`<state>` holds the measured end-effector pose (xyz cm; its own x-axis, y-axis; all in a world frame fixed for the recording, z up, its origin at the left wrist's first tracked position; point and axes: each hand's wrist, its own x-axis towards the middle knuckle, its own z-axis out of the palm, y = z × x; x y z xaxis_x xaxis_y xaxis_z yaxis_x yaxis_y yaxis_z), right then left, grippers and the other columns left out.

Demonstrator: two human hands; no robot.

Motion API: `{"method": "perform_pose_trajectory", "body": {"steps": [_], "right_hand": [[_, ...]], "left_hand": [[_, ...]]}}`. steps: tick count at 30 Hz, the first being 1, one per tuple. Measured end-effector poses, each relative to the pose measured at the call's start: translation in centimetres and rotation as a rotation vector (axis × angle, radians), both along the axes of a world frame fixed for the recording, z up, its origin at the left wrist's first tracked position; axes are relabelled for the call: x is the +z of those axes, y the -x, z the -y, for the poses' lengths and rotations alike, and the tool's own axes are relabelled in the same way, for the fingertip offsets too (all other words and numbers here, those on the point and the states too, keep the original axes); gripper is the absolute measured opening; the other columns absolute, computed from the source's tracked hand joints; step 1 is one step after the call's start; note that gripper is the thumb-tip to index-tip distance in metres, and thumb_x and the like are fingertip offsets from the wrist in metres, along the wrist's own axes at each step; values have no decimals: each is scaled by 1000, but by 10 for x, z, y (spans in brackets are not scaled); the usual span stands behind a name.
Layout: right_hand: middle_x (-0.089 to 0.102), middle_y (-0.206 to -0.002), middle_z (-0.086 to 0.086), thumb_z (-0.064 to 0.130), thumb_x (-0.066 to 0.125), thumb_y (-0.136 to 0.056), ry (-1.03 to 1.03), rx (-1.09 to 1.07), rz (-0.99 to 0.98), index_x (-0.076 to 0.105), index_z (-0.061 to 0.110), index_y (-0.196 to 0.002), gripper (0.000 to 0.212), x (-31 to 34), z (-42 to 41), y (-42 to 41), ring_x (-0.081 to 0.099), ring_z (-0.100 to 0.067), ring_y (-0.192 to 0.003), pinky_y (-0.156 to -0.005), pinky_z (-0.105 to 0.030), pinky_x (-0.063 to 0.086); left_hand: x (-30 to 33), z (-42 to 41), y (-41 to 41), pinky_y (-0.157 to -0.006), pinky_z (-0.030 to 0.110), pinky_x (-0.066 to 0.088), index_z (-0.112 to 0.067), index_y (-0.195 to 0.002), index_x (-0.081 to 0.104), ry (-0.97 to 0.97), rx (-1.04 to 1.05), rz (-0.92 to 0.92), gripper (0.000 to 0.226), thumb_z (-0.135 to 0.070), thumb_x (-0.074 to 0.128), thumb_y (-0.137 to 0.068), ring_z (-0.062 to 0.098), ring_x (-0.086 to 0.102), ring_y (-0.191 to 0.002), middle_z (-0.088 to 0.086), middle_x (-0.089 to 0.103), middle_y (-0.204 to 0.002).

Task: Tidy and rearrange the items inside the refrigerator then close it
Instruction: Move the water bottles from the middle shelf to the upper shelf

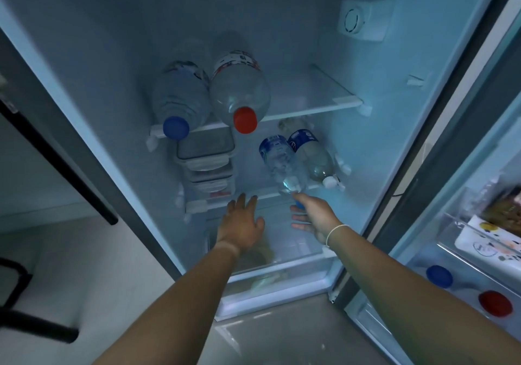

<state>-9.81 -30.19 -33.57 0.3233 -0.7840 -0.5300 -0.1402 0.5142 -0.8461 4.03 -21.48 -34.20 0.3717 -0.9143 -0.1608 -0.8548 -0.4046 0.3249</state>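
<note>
Mid-rearrange: right hand (315, 218), grip closed on bottle (282, 164) by its cap, prob. seating it on shelf (253, 196); left hand (242, 220) open, empty. Next: slide it back.

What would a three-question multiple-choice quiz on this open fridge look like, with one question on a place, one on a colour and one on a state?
1. Where do the stacked containers sit?
A. Door rack
B. Middle shelf, left side
C. Top shelf

2. What colours are the caps of the two big bottles lying on the top shelf?
A. Blue and red
B. Both white
C. Green and yellow

3. What is the right hand doing?
A. Resting on the door
B. Hanging empty
C. Gripping a small bottle at its cap end

Answers: 1 B, they stand under the blue-capped bottle. 2 A, beside it lies the red-capped bottle. 3 C, fingers wrap the neck.
</note>
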Motion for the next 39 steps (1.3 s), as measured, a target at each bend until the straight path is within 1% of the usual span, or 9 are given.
{"method": "perform_pose_trajectory", "body": {"steps": [4,8,15,18,21,23,28,37,39], "right_hand": [[58,-97,-13,26,58,-90,-25,-8,27,53,12,-113,27,-1,3,-7,55,-23,-78,-86,-41,51],[58,-87,-11,21,58,-89,-22,-13,9,55,10,-107,21,-2,9,-10,54,-22,-68,-71,-32,53],[54,-75,-5,12,58,-86,18,34,-63,54,10,-108,22,-6,25,-17,47,-20,-55,-54,-28,51],[51,-66,-7,4,53,-84,57,77,-132,53,9,-88,7,-4,28,-18,44,-18,-48,-44,-20,48],[44,-57,-6,3,50,-83,45,111,-131,47,9,-66,19,-4,24,-18,43,-14,-37,-36,-17,43],[43,-53,-4,3,51,-84,12,99,-58,47,9,-64,21,-3,17,-16,42,-12,-30,-35,-16,40],[42,-37,3,2,47,-86,-132,18,189,43,12,-62,26,2,-7,-6,40,-9,-30,-35,-13,35],[39,-41,3,0,43,-85,-133,-12,250,40,13,-61,28,23,-72,38,38,-10,-31,-35,-16,29],[38,-42,3,-1,44,-83,-140,-19,291,43,11,-68,19,32,-90,52,36,-11,-31,-34,-17,27]], "left_hand": [[-7,-2,-11,-116,41,21,-23,-151,11,-81,-58,39,62,-32,37,-96,30,5,-147,3,1,-161],[-13,1,-19,-116,41,21,-23,-151,8,-112,-76,71,62,-34,36,-97,29,5,-148,3,1,-161],[-21,6,-25,-116,40,23,-19,-151,10,-107,-84,110,62,-34,35,-96,27,5,-147,3,3,-161],[-22,5,-27,-117,38,20,-16,-151,11,-84,-79,102,62,-33,35,-96,26,6,-147,2,5,-161],[-22,5,-29,-118,34,17,-14,-151,9,-62,-74,79,63,-32,34,-97,25,8,-147,2,7,-161],[-22,5,-30,-118,33,18,-13,-151,9,-58,-69,77,63,-32,34,-97,24,9,-147,2,9,-161],[-22,4,-32,-118,32,16,-13,-152,9,-61,-80,65,63,-32,34,-97,23,8,-147,1,8,-161],[-14,3,-33,-118,29,14,-13,-151,11,-64,-85,45,63,-33,36,-97,22,9,-147,1,10,-161],[-13,3,-33,-117,28,14,-13,-151,12,-68,-79,47,63,-33,37,-97,22,10,-147,2,10,-160]]}}
